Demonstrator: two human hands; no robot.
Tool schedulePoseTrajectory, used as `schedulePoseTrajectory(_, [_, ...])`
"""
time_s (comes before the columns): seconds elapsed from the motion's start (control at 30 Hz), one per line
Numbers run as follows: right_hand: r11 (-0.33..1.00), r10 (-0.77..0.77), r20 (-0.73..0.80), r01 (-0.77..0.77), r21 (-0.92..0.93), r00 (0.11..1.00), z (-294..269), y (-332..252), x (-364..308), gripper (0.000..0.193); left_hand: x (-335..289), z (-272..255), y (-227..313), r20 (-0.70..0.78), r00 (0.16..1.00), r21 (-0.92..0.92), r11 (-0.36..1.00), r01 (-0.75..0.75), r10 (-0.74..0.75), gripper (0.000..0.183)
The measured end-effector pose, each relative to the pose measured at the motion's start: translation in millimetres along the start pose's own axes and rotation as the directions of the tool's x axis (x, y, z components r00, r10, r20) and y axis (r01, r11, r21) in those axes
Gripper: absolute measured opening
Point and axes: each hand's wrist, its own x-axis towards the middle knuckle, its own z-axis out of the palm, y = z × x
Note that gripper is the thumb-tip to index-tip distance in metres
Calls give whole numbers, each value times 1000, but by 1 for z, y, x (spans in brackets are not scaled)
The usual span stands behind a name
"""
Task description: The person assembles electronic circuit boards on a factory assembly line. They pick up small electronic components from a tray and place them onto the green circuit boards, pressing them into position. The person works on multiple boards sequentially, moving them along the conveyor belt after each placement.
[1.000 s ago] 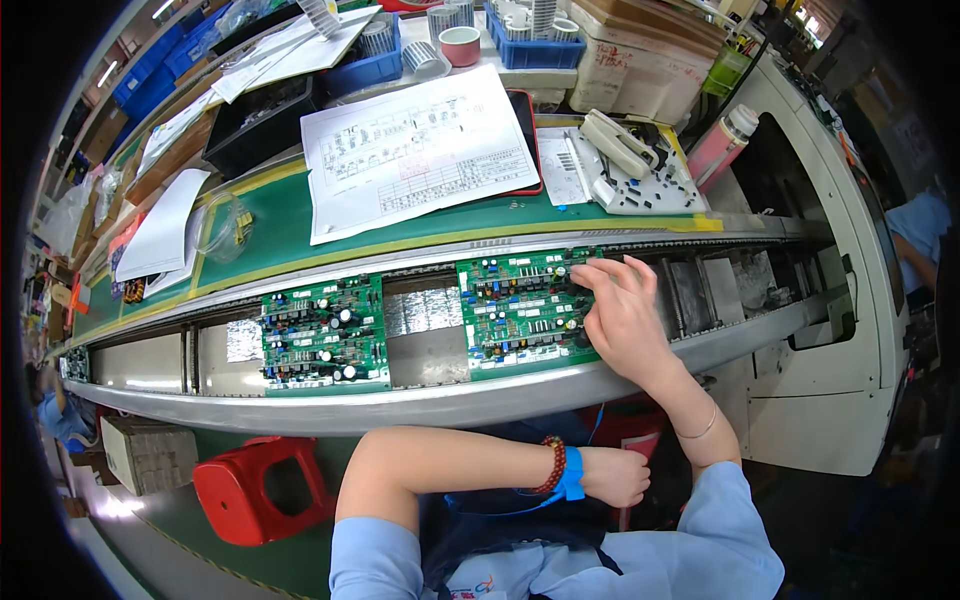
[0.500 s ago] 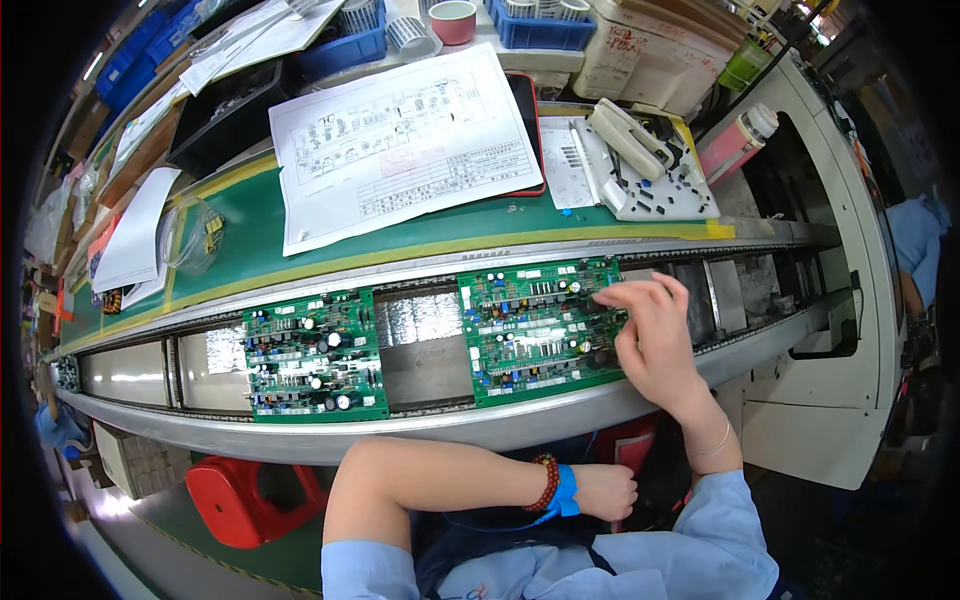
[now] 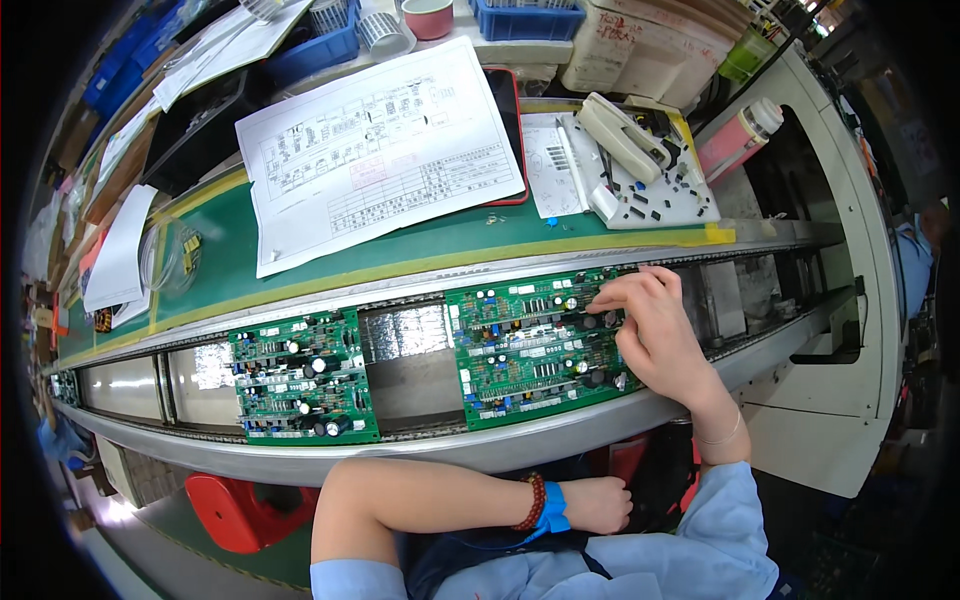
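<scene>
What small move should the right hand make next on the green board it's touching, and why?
Probably press straight down with the fingertips to seat the part. The right hand rests on the top right corner of the green circuit board in the conveyor rails, fingers pinched there. What they pinch is too small to tell. The left hand lies idle below the rail.

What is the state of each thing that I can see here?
Right hand: fingertips on the right circuit board.
Left hand: closed loosely, below the conveyor rail.
Left circuit board: flat on the conveyor, untouched.
Drawing sheet: spread flat.
Pink bottle: lying tilted.
</scene>
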Motion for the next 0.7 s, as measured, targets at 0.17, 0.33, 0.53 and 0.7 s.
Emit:
schedulePoseTrajectory(0.17, [998, 8, -4, -7, 67, 1000, -16, 11, 6, 28, 2, 1, 1, 37, 999, -8, 1000, 2, -2, 13])
schedulePoseTrajectory(0.33, [1000, 10, -4, -10, -3, 1000, -15, 29, 11, 23, 2, -2, 1, 41, 999, -35, 999, 18, -17, 13])
schedulePoseTrajectory(0.53, [998, 6, -12, -7, -59, 1000, -6, 32, 5, 19, 1, -4, 3, 40, 999, -46, 998, 31, -29, 12])
schedulePoseTrajectory(0.7, [996, 22, -12, -23, -82, 1000, -4, 34, 3, 21, 0, -6, 2, 49, 998, -32, 999, 38, -36, 12])
